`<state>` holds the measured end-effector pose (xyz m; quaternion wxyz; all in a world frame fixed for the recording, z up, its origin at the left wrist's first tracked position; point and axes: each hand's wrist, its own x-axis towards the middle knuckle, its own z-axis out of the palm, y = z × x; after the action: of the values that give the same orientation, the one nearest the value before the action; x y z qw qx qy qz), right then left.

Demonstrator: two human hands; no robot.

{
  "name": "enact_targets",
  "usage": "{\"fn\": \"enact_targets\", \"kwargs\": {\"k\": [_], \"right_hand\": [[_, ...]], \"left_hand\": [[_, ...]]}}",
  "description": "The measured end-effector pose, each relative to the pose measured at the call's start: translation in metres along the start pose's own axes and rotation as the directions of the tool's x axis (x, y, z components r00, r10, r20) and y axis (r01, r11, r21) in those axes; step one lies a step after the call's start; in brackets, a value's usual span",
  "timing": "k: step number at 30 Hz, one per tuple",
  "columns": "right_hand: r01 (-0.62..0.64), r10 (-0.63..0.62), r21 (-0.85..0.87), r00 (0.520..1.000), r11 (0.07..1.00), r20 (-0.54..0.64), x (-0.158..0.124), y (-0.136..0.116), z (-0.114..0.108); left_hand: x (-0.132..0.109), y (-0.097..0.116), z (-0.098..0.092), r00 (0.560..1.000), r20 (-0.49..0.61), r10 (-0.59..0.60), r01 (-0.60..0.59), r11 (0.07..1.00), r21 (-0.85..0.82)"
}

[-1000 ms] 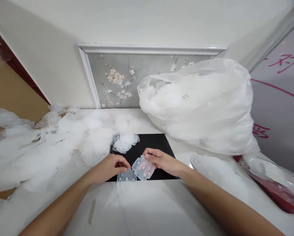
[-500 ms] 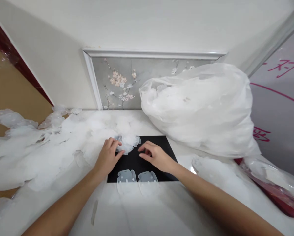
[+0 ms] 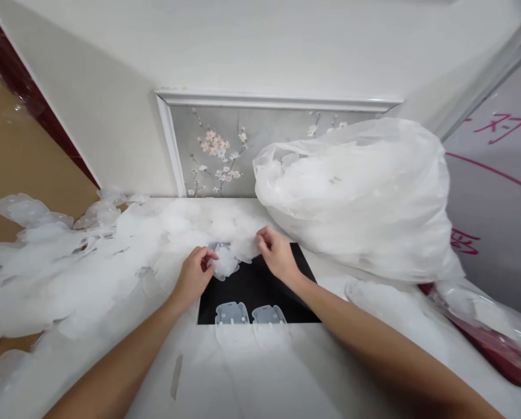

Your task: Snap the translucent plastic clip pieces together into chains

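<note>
A small heap of thin translucent plastic pieces [image 3: 225,263] lies at the back left of a black mat [image 3: 260,288]. My left hand [image 3: 195,272] is at the heap's left side, thumb and fingers closed at the edge of a piece. Beyond the heap's right side, my right hand [image 3: 278,255] pinches the edge of what looks like another translucent piece [image 3: 246,247]; its outline blurs into the white pile behind. Two similar pieces with small holes, a left one [image 3: 232,314] and a right one [image 3: 269,316], lie side by side across the mat's front edge.
A wide pile of translucent pieces [image 3: 112,262] covers the table's left side. A large white plastic bag [image 3: 356,198], filled with similar pieces, rests at the back right. More pieces [image 3: 386,308] lie right of the mat. A whiteboard [image 3: 496,192] with red writing stands at the right.
My right hand has moved back and slightly right, from above the mat to the heap's far right side, and its fingers have closed. The left hand stays at the heap. The view has shifted slightly.
</note>
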<state>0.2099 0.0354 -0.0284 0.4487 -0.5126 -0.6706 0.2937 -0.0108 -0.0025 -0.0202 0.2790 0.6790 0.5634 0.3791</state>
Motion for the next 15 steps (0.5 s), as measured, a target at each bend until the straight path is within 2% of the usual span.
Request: {"fn": "enact_targets", "kwargs": {"k": [1,2,4,5,7,11,13,15], "right_hand": [[-0.076,0.076,0.120,0.997,0.990,0.007,-0.004,0.001,-0.004],[-0.157,0.147,0.248,0.987,0.956,0.061,-0.009,0.003,-0.008],[-0.331,0.243,0.455,0.940,0.827,0.241,-0.019,0.008,-0.014],[-0.409,0.272,0.512,0.906,0.756,0.324,-0.025,0.010,-0.016],[-0.510,0.308,0.560,0.854,0.653,0.418,-0.033,0.014,-0.020],[-0.564,0.299,0.586,0.818,0.582,0.492,-0.040,0.018,-0.025],[-0.563,0.285,0.591,0.817,0.578,0.500,-0.039,0.019,-0.027],[-0.563,0.279,0.597,0.818,0.571,0.504,-0.038,0.020,-0.028]], "left_hand": [[0.000,0.000,-0.002,0.999,0.023,-0.033,0.033,0.999,-0.024],[0.000,0.000,-0.004,0.997,0.052,-0.058,0.060,0.998,-0.027],[0.000,0.000,-0.009,0.990,0.115,-0.087,0.085,0.996,0.019],[0.000,0.001,-0.012,0.985,0.148,-0.091,0.084,0.995,0.051],[0.001,0.003,-0.019,0.971,0.226,-0.075,0.056,0.994,0.091],[0.003,0.010,-0.033,0.934,0.353,0.057,-0.105,0.988,0.118],[0.003,0.015,-0.036,0.938,0.311,0.151,-0.208,0.965,0.158],[0.002,0.020,-0.034,0.961,0.212,0.180,-0.221,0.956,0.191]]}}
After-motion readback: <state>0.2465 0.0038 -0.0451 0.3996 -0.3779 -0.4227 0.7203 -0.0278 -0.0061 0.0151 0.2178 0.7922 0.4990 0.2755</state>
